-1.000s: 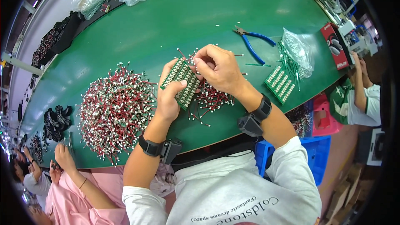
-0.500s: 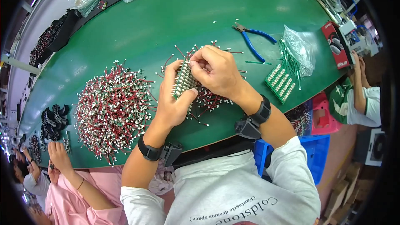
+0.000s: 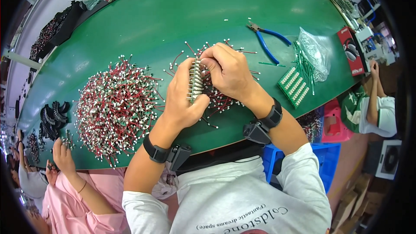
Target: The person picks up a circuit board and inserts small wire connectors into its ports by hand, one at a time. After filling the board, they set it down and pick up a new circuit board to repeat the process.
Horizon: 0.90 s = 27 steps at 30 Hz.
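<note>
In my left hand is a circuit board panel with rows of small white connectors and thin pins along its left side. It is held tilted nearly on edge, between the thumb and the fingers. My right hand is closed in a pinch at the panel's upper end. Its fingertips touch or nearly touch the panel, and whatever is between them is hidden. Under and behind both hands lies a heap of short red-and-black wires with white plugs, partly covered.
A larger wire heap lies left. To the right are blue-handled cutting pliers, another connector panel, green strips and a clear plastic bag. A co-worker's hand is at the left edge, near black coiled parts.
My left hand has turned the panel more on edge, so fewer connector rows show. My right hand stays pinched at its upper end. The co-worker's hand at left has shifted slightly up.
</note>
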Each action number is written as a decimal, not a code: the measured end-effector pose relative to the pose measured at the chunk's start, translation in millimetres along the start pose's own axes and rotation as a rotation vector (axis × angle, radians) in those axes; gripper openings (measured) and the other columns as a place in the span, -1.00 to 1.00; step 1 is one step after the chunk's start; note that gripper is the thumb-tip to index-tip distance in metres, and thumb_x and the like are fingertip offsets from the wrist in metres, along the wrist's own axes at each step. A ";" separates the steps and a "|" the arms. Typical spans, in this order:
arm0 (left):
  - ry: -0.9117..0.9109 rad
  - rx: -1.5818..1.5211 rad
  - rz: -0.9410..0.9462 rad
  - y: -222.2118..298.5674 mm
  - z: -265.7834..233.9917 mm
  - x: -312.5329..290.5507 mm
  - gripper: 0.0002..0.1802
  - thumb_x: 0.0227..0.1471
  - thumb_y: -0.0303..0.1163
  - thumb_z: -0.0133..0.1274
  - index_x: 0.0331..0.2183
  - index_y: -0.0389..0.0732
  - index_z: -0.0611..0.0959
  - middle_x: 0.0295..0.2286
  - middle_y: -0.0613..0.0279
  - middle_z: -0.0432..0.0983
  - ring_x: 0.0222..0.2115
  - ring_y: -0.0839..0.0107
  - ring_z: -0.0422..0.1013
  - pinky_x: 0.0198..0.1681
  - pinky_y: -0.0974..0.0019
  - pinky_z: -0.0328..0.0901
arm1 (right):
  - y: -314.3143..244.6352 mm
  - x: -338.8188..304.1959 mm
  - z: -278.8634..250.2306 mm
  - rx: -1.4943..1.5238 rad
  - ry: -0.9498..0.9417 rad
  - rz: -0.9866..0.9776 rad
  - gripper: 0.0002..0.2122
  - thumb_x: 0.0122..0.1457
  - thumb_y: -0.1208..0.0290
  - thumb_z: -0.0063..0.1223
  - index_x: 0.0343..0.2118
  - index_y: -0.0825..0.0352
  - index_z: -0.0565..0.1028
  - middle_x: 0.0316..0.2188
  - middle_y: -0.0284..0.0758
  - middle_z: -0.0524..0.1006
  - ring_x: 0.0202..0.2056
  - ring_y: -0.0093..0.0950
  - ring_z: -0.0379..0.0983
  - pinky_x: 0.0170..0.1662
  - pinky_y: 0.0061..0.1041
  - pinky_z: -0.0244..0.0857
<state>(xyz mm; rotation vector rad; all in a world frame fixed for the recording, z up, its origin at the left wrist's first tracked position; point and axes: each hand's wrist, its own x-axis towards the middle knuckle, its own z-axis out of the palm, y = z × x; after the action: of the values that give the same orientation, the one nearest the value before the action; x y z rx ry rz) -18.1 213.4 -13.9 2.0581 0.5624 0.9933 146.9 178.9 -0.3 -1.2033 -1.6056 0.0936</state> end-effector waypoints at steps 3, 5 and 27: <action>-0.010 0.068 -0.006 1.1 -1.8 0.2 -0.25 -0.30 -0.52 0.02 0.05 -0.42 0.29 -0.29 -0.13 0.45 -0.34 -0.02 0.44 -0.23 0.10 0.34 | 2.9 -2.2 6.8 -0.036 0.031 -0.031 -0.95 0.07 0.66 0.12 -0.41 0.42 0.48 -0.52 -0.21 0.49 -0.51 -0.29 0.47 -0.47 -0.42 0.34; -0.009 0.047 -0.020 2.0 -1.2 0.1 -0.25 -0.30 -0.52 0.02 0.05 -0.42 0.29 -0.28 -0.15 0.45 -0.33 -0.03 0.44 -0.23 0.10 0.34 | 5.4 -2.1 8.5 -0.021 0.048 -0.035 -0.94 0.07 0.65 0.12 -0.41 0.42 0.48 -0.52 -0.21 0.49 -0.51 -0.30 0.47 -0.47 -0.43 0.34; 0.346 -0.610 -0.142 -17.2 -8.6 16.7 -0.32 -0.06 -0.62 -0.13 0.16 -0.37 0.17 -0.04 -0.05 0.32 -0.02 0.16 0.40 0.07 0.16 0.31 | 35.3 -1.8 0.8 -0.202 -0.276 0.057 -0.84 0.00 0.39 0.26 -0.36 0.31 0.57 -0.41 -0.29 0.44 -0.34 -0.28 0.43 -0.27 -0.31 0.34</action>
<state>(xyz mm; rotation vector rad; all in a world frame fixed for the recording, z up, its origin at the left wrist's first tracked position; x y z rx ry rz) -15.9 238.6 -16.4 1.3046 0.4925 1.2583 168.7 195.2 -22.9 -1.4414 -1.8544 0.1417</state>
